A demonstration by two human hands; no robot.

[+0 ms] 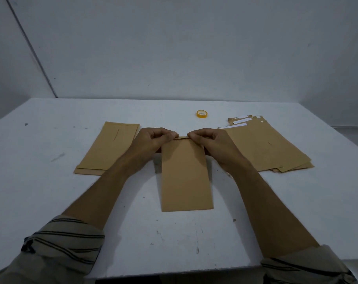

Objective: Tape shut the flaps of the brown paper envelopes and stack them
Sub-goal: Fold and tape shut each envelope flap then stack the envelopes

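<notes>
A brown paper envelope (pixel 185 175) lies lengthwise in the middle of the white table (pixel 51 144), its flap end away from me. My left hand (pixel 153 141) pinches the far edge at the flap's left corner. My right hand (pixel 209 141) pinches the same edge at the right corner. Both sets of fingers are curled over the flap fold. To the left lies a small stack of brown envelopes (pixel 108 148). A larger fanned pile of envelopes (pixel 266 146) with white strips showing at their far ends lies on the right. A yellow tape roll (pixel 202 114) sits flat behind my hands.
The table meets a pale wall at the back. Its near edge runs just in front of my striped rolled-up sleeves (pixel 61 242). Scuffs and small marks dot the white surface.
</notes>
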